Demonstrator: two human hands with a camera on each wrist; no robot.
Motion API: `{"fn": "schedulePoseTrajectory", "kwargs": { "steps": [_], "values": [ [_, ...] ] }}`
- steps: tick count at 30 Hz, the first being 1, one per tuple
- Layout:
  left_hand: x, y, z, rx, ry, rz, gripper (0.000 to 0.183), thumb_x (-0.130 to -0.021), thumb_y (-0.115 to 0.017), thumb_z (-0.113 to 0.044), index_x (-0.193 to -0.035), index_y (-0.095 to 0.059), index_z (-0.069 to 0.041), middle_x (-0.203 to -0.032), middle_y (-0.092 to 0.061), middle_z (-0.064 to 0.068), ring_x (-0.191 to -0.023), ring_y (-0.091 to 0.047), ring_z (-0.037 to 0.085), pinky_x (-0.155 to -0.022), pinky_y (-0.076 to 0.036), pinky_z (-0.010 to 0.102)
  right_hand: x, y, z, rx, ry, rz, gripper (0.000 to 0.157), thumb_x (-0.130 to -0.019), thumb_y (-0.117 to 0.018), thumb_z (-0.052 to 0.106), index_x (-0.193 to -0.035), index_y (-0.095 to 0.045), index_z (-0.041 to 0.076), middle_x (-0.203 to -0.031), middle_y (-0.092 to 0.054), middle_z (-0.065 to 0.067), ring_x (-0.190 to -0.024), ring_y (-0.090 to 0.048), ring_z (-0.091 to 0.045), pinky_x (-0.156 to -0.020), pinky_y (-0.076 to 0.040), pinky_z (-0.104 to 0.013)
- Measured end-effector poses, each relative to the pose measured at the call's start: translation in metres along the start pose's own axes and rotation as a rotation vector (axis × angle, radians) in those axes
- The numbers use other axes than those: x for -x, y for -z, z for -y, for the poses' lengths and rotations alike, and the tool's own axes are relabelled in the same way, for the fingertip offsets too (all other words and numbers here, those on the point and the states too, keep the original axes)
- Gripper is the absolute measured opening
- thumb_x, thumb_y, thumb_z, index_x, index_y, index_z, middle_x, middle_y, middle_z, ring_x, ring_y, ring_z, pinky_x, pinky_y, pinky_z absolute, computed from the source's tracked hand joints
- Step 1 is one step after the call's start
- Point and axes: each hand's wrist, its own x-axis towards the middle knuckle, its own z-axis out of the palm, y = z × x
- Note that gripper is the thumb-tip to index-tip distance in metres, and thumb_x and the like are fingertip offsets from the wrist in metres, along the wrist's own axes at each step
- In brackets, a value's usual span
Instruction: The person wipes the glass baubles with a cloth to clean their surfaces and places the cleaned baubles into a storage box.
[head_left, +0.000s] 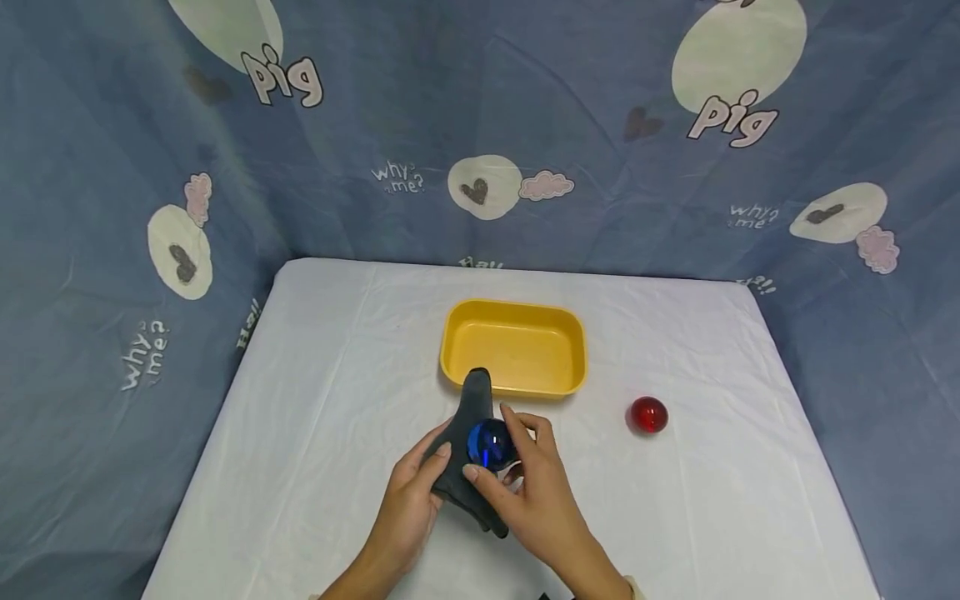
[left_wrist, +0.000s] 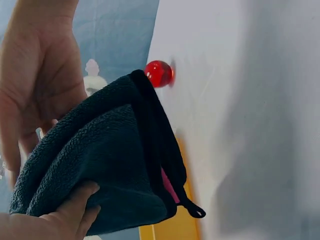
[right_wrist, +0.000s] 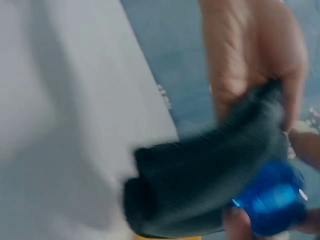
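My left hand [head_left: 408, 492] grips a folded dark grey-green cloth [head_left: 468, 417], its thumb on top and the other fingers underneath. In the left wrist view the cloth [left_wrist: 115, 150] shows a dark border, a hanging loop and a bit of pink inside. A clear blue ball [head_left: 491, 444] lies against the cloth's right side, pinched between the thumb and fingers of my right hand [head_left: 536, 483]. The right wrist view, somewhat blurred, has the blue ball [right_wrist: 272, 200] touching the cloth at lower right.
A yellow rectangular tray [head_left: 577, 354] stands just beyond the hands, partly overlapped by the cloth's tip. To the right on the white-covered table [head_left: 712, 500] lies a clear red ball [head_left: 648, 415]. Blue printed fabric [head_left: 480, 100] hangs around the back and sides.
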Motion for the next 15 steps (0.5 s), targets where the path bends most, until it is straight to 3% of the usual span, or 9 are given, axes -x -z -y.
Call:
{"fn": "schedulePoseTrajectory", "kwargs": {
  "steps": [3, 7, 9, 15],
  "values": [
    [-0.001, -0.001, 0.000, 0.011, -0.004, 0.010, 0.054, -0.114, -0.044, -0.024, -0.160, -0.032, 0.002, -0.164, -0.032, 0.024, -0.143, -0.045, 0.035, -0.105, -0.051, 0.034, 0.000, -0.006, 0.000, 0.075, 0.045, -0.091, 0.086, -0.086, -0.090, 0.035, -0.153, -0.045, 0.006, -0.136, -0.050, -0.009, -0.100, -0.059, -0.013, -0.083, -0.059, -0.032],
    [-0.001, -0.001, 0.000, 0.015, -0.006, 0.026, 0.054, -0.115, -0.043, -0.024, -0.160, -0.031, 0.002, -0.166, -0.030, 0.021, -0.147, -0.039, 0.035, -0.108, -0.049, 0.033, -0.001, -0.009, -0.003, 0.108, 0.087, -0.175, 0.077, -0.078, -0.096, 0.029, -0.136, -0.051, 0.007, -0.122, -0.058, -0.004, -0.084, -0.059, -0.010, -0.070, -0.058, -0.029],
    [-0.001, 0.000, 0.000, 0.018, 0.002, 0.022, 0.053, -0.115, -0.042, -0.023, -0.160, -0.031, 0.003, -0.166, -0.028, 0.021, -0.148, -0.037, 0.035, -0.109, -0.048, 0.033, -0.001, -0.008, -0.005, 0.102, 0.123, -0.175, 0.070, -0.077, -0.097, 0.028, -0.131, -0.056, 0.007, -0.117, -0.061, -0.001, -0.074, -0.056, -0.009, -0.061, -0.056, -0.027],
    [0.001, 0.003, 0.001, 0.021, 0.040, 0.038, 0.055, -0.115, -0.041, -0.023, -0.161, -0.027, 0.003, -0.168, -0.024, 0.024, -0.149, -0.035, 0.037, -0.110, -0.047, 0.033, 0.003, -0.007, -0.010, 0.001, 0.145, -0.125, 0.057, -0.085, -0.091, 0.030, -0.134, -0.065, 0.013, -0.118, -0.066, 0.004, -0.071, -0.058, -0.009, -0.061, -0.056, -0.024]
  ]
}}
